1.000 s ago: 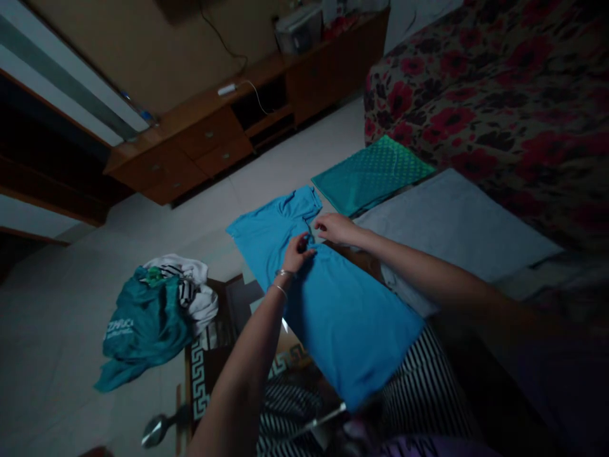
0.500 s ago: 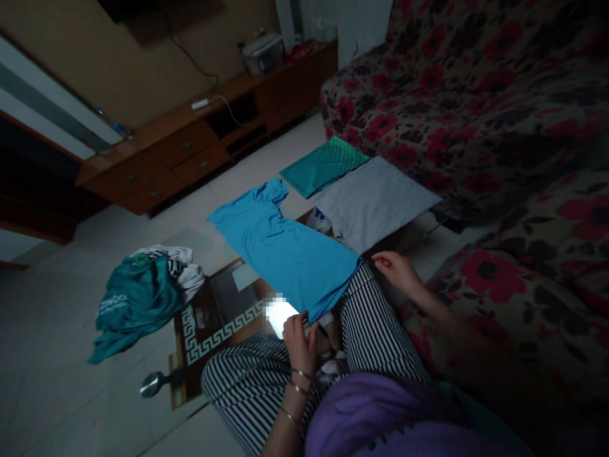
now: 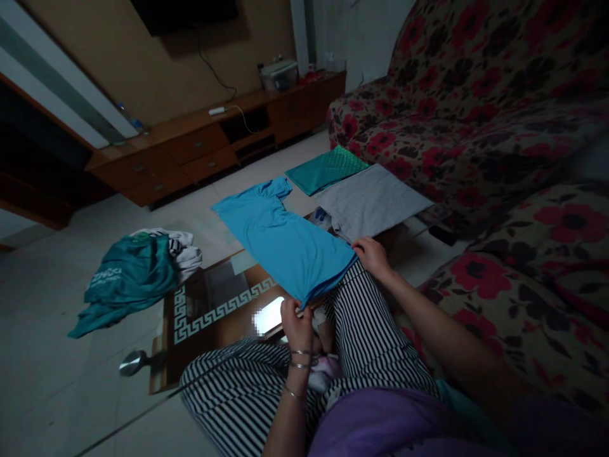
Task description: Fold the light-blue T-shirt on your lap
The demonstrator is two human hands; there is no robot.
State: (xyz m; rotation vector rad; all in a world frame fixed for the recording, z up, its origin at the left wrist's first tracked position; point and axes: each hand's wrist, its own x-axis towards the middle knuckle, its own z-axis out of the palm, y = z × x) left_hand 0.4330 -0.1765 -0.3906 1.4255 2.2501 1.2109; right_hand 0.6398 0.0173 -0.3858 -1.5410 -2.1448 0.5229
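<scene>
A blue T-shirt (image 3: 285,238), doubled lengthwise with one sleeve sticking out at the far end, lies across the glass-topped table. My left hand (image 3: 297,320) pinches the left corner of its near hem. At the hem's right corner, my right hand (image 3: 372,255) has its fingers closed on the cloth. Beyond my right hand lies a folded grey garment (image 3: 375,200), and behind that a folded green garment (image 3: 326,170). A bright, glowing screen (image 3: 269,316) sits just left of my left hand.
A heap of teal and white clothes (image 3: 136,273) sits at the table's left end. The table (image 3: 219,312) has a patterned border and a metal knob-like leg (image 3: 133,363). A flowered sofa (image 3: 476,279) runs along the right; a wooden cabinet (image 3: 200,152) stands at the back.
My right hand has moved left onto the shirt's corner. My left hand has closed on the other hem corner. The camera view has tilted up a little.
</scene>
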